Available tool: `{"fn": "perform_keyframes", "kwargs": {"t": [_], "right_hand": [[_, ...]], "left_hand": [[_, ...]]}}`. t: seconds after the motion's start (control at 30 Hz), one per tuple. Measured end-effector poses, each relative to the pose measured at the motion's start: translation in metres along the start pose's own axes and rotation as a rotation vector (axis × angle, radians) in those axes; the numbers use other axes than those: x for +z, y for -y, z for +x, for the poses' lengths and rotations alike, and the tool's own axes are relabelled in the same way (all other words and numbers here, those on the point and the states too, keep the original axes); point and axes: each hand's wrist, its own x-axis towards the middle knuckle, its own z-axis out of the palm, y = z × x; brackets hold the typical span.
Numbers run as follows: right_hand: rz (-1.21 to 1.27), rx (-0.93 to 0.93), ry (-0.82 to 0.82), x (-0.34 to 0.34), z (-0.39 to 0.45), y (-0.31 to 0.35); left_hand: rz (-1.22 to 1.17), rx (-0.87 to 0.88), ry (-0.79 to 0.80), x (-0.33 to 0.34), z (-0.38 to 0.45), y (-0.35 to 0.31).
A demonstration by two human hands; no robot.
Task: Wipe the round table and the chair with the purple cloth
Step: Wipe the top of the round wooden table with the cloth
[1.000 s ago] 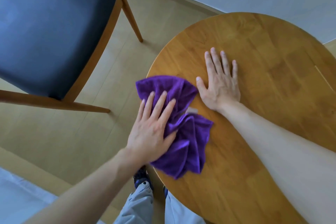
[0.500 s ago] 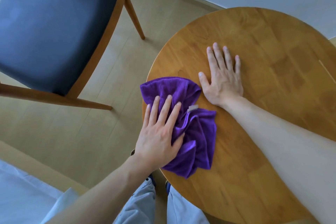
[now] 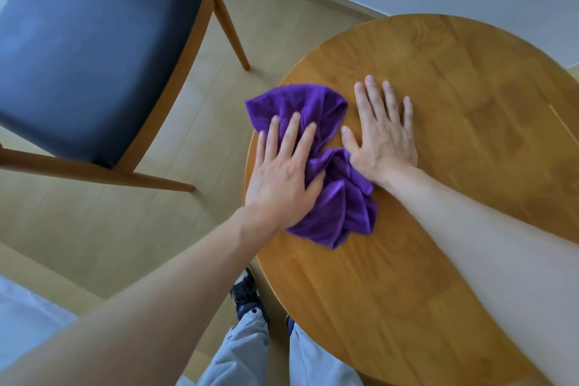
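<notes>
1 purple cloth [image 3: 316,172] under left hand [image 3: 282,178], fingers [image 3: 291,135] spread | right hand [image 3: 380,141] flat, 1 round table [image 3: 454,103] | 1 chair [image 3: 91,50]

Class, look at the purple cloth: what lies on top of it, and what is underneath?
The left hand presses flat on the purple cloth. Under it is the round table; the wood beneath is covered.

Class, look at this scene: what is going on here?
A person is wiping a round wooden table. The left hand presses a crumpled purple cloth flat near the table's edge, while the right hand rests flat on the tabletop beside it. A chair with a dark seat stands nearby, untouched.
</notes>
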Motion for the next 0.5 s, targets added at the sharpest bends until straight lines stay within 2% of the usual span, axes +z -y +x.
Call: {"fn": "perform_keyframes", "kwargs": {"t": [0.2,0.33,0.5], "right_hand": [[0.006,0.009,-0.013,-0.001,0.001,0.002],[0.008,0.011,-0.011,0.001,0.002,0.001],[-0.016,0.008,-0.036,0.004,0.002,-0.001]], "left_hand": [[0.013,0.108,0.052,0.015,-0.059,0.0],[0.016,0.138,0.015,0.004,-0.018,0.011],[-0.044,0.03,-0.004,-0.011,0.034,0.007]]}}
